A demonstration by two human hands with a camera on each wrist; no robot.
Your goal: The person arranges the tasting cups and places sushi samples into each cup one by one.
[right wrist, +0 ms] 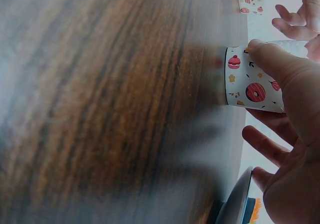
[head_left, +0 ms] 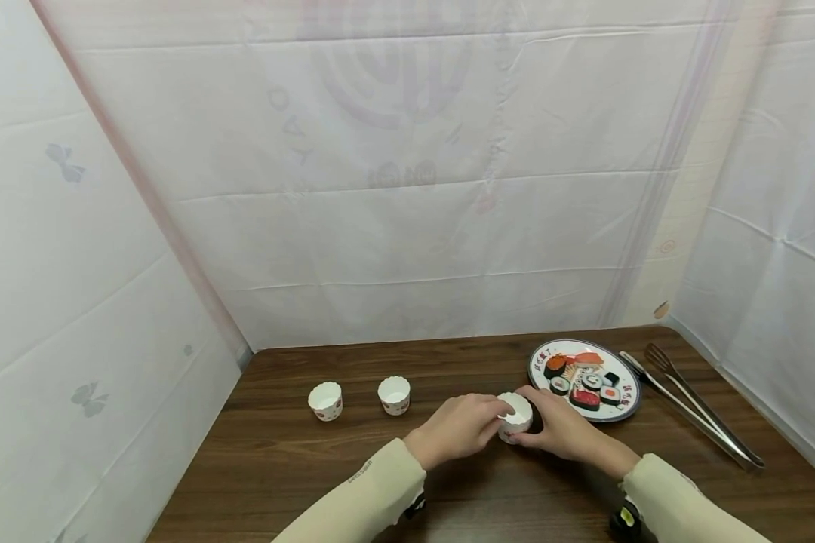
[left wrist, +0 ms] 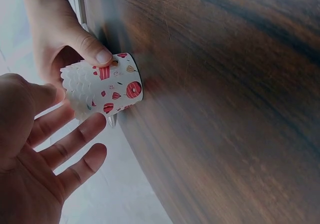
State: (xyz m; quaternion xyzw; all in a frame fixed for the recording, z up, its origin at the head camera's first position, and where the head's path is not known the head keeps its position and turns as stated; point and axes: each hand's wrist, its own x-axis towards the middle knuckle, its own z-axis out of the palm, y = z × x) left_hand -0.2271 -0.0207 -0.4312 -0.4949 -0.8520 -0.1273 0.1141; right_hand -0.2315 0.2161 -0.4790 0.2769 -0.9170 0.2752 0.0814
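A stack of nested white paper baking cups (head_left: pixel 516 426), printed with red cakes and donuts, stands on the table in front of me. My right hand (head_left: pixel 562 426) grips its side between thumb and fingers, as the right wrist view also shows. My left hand (head_left: pixel 458 428) pinches the scalloped rim from the left, a fingertip inside the opening; its other fingers are spread in the left wrist view. Several layered rims show in the left wrist view. Two more baking cups stand apart to the left, one nearer (head_left: pixel 395 395) and one farther (head_left: pixel 326 400).
Behind my right hand lies a round plate (head_left: pixel 536 375) bearing several sushi pieces (head_left: pixel 585 398). Metal tongs (head_left: pixel 702 418) lie along the right side of the dark wooden table (head_left: pixel 278 467). White cloth walls (head_left: pixel 407 226) rise at the back and both sides.
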